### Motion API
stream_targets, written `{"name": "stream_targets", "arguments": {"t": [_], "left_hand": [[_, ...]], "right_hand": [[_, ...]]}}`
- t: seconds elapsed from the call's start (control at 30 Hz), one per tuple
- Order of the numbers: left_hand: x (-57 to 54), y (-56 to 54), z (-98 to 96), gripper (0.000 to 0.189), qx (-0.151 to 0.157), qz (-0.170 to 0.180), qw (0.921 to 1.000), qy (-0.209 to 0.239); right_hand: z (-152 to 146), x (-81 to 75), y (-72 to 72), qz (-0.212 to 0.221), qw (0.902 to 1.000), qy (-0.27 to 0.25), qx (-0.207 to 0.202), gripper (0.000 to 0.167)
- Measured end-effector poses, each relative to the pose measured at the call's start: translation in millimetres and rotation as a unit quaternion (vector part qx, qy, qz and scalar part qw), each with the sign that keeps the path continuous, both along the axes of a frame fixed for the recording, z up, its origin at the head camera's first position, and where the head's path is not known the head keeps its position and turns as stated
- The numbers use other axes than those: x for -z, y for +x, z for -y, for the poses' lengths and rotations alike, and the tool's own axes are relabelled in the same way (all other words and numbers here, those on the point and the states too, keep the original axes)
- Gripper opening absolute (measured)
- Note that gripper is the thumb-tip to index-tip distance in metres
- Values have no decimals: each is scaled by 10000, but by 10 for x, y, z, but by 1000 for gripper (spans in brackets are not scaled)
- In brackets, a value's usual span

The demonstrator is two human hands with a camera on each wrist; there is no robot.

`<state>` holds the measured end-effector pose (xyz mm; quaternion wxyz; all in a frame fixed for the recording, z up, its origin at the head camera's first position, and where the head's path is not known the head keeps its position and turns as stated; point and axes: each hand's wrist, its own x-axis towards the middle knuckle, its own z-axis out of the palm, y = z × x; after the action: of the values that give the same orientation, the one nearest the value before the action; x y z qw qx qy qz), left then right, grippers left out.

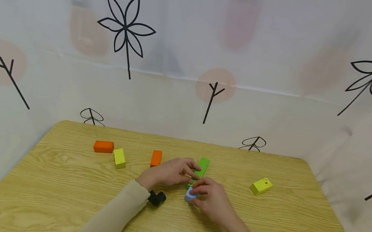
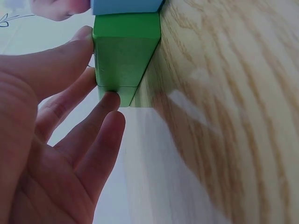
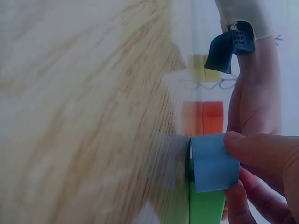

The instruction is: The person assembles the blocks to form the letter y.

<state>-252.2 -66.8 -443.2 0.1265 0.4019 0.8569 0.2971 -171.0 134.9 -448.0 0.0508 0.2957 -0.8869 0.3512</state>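
Note:
Two green blocks (image 2: 124,51) lie end to end on the table, a seam showing between them in the left wrist view. My left hand (image 1: 176,172) reaches over them from the left, its loosely extended fingers (image 2: 100,149) and thumb touching the upper edge and side. At the near end of the green row, my right hand (image 1: 212,200) pinches a light blue block (image 3: 215,163) between thumb and fingers. In the left wrist view this block stands right against the green end face.
An orange block (image 1: 103,147) and a yellow block (image 1: 119,158) lie on the left of the wooden table (image 1: 60,185). Another orange block (image 1: 156,158) sits just beyond my left wrist. A second yellow block (image 1: 261,186) is off to the right. Patterned cloth (image 1: 162,104) encloses the table.

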Motion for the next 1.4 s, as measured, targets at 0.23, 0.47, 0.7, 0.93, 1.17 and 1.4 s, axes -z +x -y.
{"name": "stream_targets", "arguments": {"t": [0.23,0.47,0.7,0.93,1.17,1.4], "left_hand": [[4,-9,-1,27,23,-39,10000,-17],[9,-10,-2,28,5,67,10000,53],[0,-20,2,27,24,79,9999,101],[10,-13,7,26,50,145,9996,235],[32,-18,13,26,59,147,9987,479],[64,-32,25,27,93,135,9982,578]], "right_hand": [[29,12,-17,-32,9993,317,177,13],[47,16,-21,166,9992,238,268,14],[49,27,-25,227,9991,139,322,14],[50,28,-27,273,9991,84,299,15],[37,33,-34,296,9992,63,269,16],[32,25,-39,375,9989,106,253,15]]}}
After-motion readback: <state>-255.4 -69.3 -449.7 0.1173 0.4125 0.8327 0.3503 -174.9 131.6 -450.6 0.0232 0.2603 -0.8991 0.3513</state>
